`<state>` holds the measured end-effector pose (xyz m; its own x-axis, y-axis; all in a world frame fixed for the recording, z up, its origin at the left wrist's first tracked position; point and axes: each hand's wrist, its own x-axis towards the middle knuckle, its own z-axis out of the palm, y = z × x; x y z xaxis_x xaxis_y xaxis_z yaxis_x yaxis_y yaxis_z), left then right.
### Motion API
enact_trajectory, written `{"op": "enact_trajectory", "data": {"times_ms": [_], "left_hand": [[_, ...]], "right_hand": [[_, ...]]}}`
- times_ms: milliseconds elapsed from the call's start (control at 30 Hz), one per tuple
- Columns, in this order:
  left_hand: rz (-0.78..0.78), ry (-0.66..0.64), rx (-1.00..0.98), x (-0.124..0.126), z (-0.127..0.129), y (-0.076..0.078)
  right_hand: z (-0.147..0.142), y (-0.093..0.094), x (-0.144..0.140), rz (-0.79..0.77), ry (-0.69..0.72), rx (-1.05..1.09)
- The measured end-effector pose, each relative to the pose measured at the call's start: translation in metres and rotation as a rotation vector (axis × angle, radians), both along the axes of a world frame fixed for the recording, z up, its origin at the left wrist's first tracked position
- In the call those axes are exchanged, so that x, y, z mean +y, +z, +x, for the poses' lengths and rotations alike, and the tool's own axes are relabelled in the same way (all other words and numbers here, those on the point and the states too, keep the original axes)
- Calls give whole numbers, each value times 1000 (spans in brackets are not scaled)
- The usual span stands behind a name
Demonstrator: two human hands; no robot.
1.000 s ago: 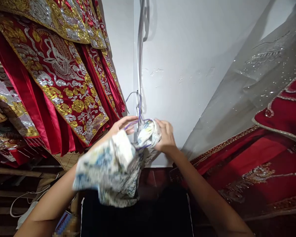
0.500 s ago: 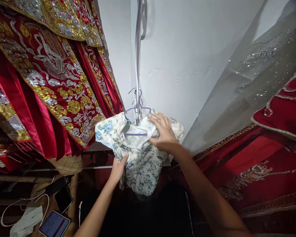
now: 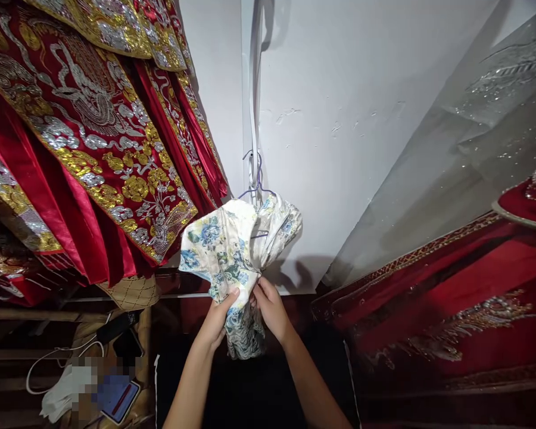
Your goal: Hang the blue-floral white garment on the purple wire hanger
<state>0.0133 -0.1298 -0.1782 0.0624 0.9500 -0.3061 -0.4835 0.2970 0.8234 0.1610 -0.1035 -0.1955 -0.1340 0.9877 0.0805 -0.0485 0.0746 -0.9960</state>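
Both hands, left (image 3: pixel 217 317) and right (image 3: pixel 270 307), clench the unlabelled floral garment (image 3: pixel 232 250) on its purple hanger (image 3: pixel 255 179).

A soft white cloth garment printed with blue and green flowers (image 3: pixel 232 250), faintly sheened, hangs from a thin purple wire hanger (image 3: pixel 255 179) against a matt white painted wall (image 3: pixel 361 119). At nine o'clock, glossy red satin robes with raised gold and silver embroidery (image 3: pixel 93 143) glitter; at three o'clock lies smooth red fabric with beaded trim (image 3: pixel 451 298).
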Motion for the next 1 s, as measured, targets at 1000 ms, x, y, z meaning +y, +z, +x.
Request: {"op": "enact_trajectory", "data": {"times_ms": [1000], "left_hand": [[716, -139, 1038, 31, 42, -18]], "right_hand": [[22, 190, 85, 195, -144, 148]]}}
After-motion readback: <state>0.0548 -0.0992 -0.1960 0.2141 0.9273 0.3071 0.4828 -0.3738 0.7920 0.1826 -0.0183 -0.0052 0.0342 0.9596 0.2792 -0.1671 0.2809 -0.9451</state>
